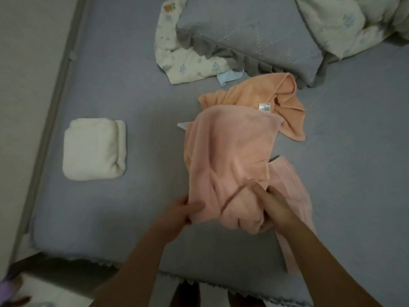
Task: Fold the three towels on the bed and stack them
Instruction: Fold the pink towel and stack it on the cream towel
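A pink towel (230, 151) lies rumpled in the middle of the grey-blue bed (124, 89), one part trailing toward the near edge at the right. My left hand (181, 212) grips its near left edge, thumb on top. My right hand (274, 207) holds a bunched fold of the same towel at its near right. An orange towel (254, 95) lies crumpled just beyond, partly under the pink one. A white towel (95, 149) sits folded into a square at the left of the bed.
A grey-blue pillow (250, 41) with a ruffled edge lies at the far side, a pale printed cloth (174, 63) beside it and a printed quilt (354, 23) at the far right. The bed's left edge (57, 103) meets a pale floor.
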